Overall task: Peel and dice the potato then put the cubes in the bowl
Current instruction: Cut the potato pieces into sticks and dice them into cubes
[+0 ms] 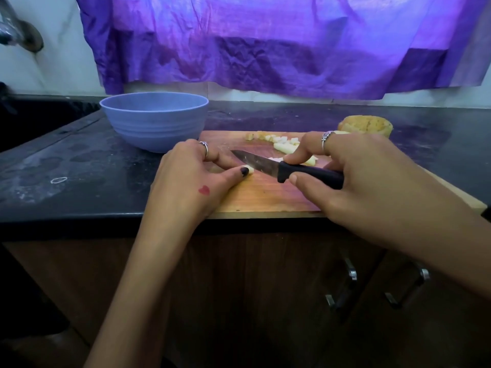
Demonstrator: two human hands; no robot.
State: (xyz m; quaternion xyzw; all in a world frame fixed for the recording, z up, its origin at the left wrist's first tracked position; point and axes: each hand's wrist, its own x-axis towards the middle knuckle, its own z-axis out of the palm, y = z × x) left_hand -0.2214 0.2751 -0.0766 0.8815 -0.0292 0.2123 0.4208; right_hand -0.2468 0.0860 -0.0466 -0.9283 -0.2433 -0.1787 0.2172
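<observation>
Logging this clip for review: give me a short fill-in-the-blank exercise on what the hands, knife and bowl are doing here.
1. The right hand grips the ____ handle of the knife.
2. The left hand pinches a potato piece on the wooden ____.
3. The blue bowl stands to the ____ of the cutting board.
4. Cut potato cubes lie on the board, not in the ____.

Missing words: black; cutting board; left; bowl
</observation>
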